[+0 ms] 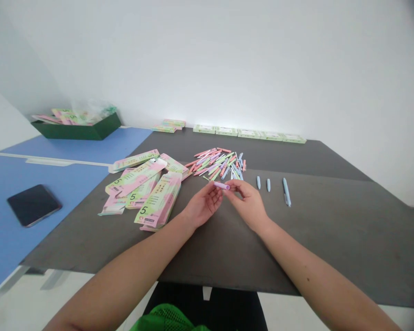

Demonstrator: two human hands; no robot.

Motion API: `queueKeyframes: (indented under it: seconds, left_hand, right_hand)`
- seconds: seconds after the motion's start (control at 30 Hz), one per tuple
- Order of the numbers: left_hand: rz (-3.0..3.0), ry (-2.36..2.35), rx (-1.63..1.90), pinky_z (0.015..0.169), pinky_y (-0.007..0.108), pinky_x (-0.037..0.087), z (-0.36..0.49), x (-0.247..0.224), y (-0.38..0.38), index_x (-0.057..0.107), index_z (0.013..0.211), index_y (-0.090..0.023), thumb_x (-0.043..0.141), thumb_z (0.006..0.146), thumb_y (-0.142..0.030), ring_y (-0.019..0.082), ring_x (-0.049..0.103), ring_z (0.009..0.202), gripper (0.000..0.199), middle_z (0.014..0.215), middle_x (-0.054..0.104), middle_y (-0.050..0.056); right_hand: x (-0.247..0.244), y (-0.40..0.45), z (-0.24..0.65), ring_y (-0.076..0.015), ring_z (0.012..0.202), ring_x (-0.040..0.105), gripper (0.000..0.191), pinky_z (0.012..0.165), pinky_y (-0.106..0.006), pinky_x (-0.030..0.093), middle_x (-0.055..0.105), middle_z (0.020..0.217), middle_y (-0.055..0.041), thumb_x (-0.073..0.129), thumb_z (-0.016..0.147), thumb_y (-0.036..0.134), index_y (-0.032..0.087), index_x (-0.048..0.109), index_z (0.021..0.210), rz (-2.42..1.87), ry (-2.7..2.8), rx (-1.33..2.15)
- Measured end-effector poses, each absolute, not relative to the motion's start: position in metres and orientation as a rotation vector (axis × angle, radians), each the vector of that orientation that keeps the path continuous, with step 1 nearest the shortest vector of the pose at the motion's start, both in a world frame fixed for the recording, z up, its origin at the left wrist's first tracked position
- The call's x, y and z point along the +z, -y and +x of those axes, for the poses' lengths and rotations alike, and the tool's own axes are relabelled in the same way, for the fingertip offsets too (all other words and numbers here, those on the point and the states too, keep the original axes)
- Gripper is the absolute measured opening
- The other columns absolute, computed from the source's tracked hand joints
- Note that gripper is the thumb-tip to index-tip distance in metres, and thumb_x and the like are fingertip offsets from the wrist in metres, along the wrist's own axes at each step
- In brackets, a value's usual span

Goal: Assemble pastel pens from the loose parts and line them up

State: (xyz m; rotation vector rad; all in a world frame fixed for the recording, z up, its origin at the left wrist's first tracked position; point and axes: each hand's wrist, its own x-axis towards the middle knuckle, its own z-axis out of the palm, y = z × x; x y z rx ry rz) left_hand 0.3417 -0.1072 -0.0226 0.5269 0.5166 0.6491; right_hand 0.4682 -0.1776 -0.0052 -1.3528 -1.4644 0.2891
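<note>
Left hand (pixel 203 205) and right hand (pixel 246 204) pinch a lilac pen barrel (pixel 221 185) between their fingertips above a dark tabletop (pixel 307 234). Loose pastel pen parts (pixel 217 164) lie just beyond.

- Light was bright and even; no source was visible.
- The white wall (pixel 227 59) beyond the dark tabletop (pixel 307 239) was washed out.
- Shadows on the tabletop were faint and soft.
- Wide-angle distortion curved the tabletop's edges.
- The lilac pen barrel (pixel 221 185) above the tabletop looked slightly soft.
</note>
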Motion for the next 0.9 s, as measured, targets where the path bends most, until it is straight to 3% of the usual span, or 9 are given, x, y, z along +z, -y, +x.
queueKeyframes:
  seconds: [0.23, 0.63, 0.9]
  left_hand:
    - [0.462, -0.430, 0.647, 0.076, 0.018, 0.051, 0.334, -0.009, 0.114, 0.062, 0.083, -0.017, 0.046, 0.090, -0.030, 0.005, 0.062, 0.066, 0.022, 0.072, 0.064, -0.001]
    - [0.443, -0.426, 0.646, 0.074, 0.022, 0.052, 0.330, 0.004, 0.125, 0.062, 0.092, -0.017, 0.045, 0.090, -0.029, 0.007, 0.061, 0.067, 0.021, 0.074, 0.062, 0.000]
    - [0.273, -0.445, 0.710, 0.070, 0.019, 0.052, 0.333, -0.003, 0.114, 0.060, 0.080, -0.013, 0.045, 0.090, -0.025, 0.006, 0.062, 0.063, 0.021, 0.067, 0.062, -0.001]
  right_hand:
    - [-0.003, 0.190, 0.460, -0.0154, 0.083, 0.063, 0.029, 0.083, -0.034, 0.049, 0.067, 0.089, -0.0009, 0.058, 0.081, 0.026, 0.026, 0.059, 0.110, -1.287, 1.469, 0.202]
    - [-0.014, 0.183, 0.480, -0.0155, 0.080, 0.063, 0.022, 0.079, -0.033, 0.050, 0.066, 0.088, -0.0031, 0.058, 0.081, 0.028, 0.022, 0.061, 0.101, -1.344, 1.260, 0.245]
    - [-0.014, 0.175, 0.504, -0.0168, 0.074, 0.061, 0.023, 0.074, -0.031, 0.047, 0.069, 0.084, -0.0054, 0.054, 0.080, 0.033, 0.017, 0.067, 0.091, -1.619, 1.128, 0.080]
